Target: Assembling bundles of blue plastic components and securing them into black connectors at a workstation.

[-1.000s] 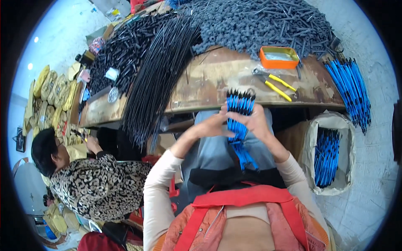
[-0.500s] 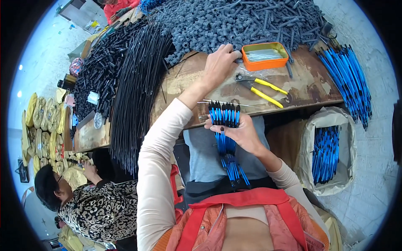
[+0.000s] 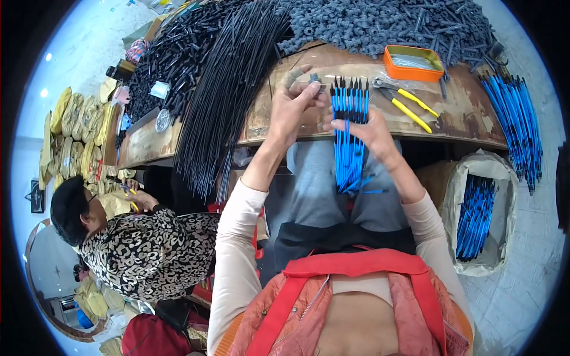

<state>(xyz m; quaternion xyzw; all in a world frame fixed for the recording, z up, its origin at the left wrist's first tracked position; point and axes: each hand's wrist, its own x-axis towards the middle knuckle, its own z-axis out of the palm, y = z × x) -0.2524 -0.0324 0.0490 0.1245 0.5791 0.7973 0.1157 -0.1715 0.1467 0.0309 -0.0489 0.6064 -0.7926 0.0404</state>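
My right hand grips a fan of thin blue rods with black tips, held upright over my lap at the front edge of the wooden workbench. My left hand is raised beside the rod tips and pinches a small grey plastic part between its fingertips, close to the leftmost rod tip. A heap of the same grey parts covers the far side of the bench.
An orange tin and yellow-handled pliers lie on the bench at right. Long black rods hang over its left edge. Blue rods lie on the bench end and fill a white sack. A person in a spotted top sits at lower left.
My left hand has come back from the grey heap near the orange tin, now holding a small grey part at the rod tips. The rod bundle stays in my right hand.
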